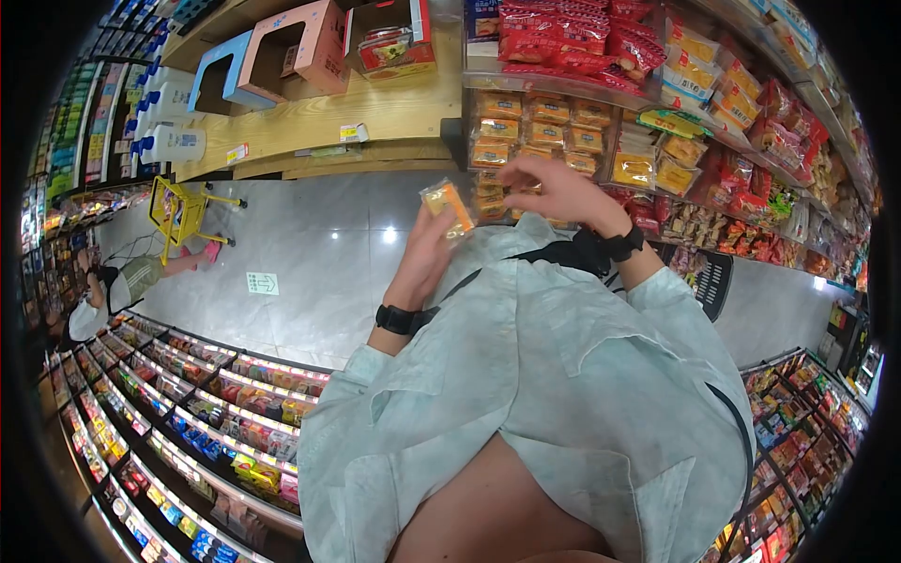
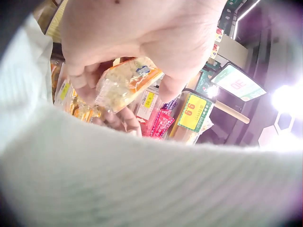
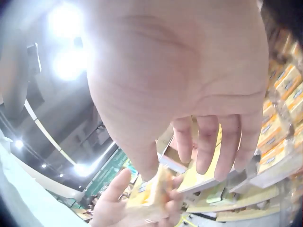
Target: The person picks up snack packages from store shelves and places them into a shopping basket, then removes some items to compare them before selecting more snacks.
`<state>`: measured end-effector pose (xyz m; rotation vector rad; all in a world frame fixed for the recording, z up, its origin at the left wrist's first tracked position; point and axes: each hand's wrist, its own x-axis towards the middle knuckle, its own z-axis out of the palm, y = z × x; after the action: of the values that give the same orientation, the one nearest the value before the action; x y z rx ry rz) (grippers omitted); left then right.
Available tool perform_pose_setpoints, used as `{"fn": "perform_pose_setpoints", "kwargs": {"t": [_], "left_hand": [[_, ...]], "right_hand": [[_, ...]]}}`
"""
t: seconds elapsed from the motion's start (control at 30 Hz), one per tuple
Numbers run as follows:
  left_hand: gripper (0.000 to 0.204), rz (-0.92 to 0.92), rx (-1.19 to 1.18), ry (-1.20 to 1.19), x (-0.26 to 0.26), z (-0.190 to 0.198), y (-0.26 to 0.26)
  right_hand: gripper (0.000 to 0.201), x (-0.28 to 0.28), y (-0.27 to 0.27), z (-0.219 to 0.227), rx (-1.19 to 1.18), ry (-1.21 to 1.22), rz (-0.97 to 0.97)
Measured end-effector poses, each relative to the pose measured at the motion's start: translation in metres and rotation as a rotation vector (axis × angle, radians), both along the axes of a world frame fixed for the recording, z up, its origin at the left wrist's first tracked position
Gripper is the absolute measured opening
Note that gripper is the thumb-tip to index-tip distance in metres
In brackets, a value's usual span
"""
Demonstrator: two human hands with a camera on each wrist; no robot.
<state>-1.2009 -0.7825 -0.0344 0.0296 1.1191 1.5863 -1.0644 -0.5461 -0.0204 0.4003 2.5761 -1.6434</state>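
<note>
My left hand (image 1: 427, 251) holds a small clear-wrapped snack packet (image 1: 450, 208) with orange and pale yellow print, out in front of my body. In the left wrist view the packet (image 2: 128, 81) lies between thumb and fingers. My right hand (image 1: 565, 194) is raised beside it, in front of rows of similar orange-and-yellow packets (image 1: 500, 129). The right wrist view has its fingers (image 3: 229, 146) apart, loosely bent and holding nothing. Below them, my left hand (image 3: 109, 208) and the packet (image 3: 149, 194) overlap the right thumb's tip.
Red snack bags (image 1: 554, 38) fill the tier above the packets. A pink display box (image 1: 321, 56) stands on a wooden shelf (image 1: 404, 108) to the left. A yellow wheeled frame (image 1: 178, 216) and a person (image 1: 117, 286) are further left. A black basket (image 1: 710, 281) stands right.
</note>
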Motion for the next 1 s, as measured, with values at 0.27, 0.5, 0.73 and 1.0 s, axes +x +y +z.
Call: {"fn": "perform_pose_setpoints", "kwargs": {"t": [0.27, 0.5, 0.73, 1.0], "left_hand": [[0.055, -0.091, 0.157, -0.103, 0.002, 0.008, 0.003], [0.063, -0.143, 0.077, -0.013, 0.007, 0.002, 0.000], [0.067, -0.154, -0.056, 0.047, 0.012, -0.002, -0.006], [0.059, -0.131, -0.041, 0.069, 0.013, 0.002, -0.016]], "right_hand": [[0.071, -0.010, -0.047, 0.004, -0.213, -0.127, 0.074], [0.065, -0.003, -0.050, -0.020, -0.167, -0.031, -0.071], [0.056, 0.001, -0.005, -0.045, 0.028, 0.003, -0.355], [0.052, -0.016, 0.047, -0.096, 0.452, 0.087, -0.369]]}}
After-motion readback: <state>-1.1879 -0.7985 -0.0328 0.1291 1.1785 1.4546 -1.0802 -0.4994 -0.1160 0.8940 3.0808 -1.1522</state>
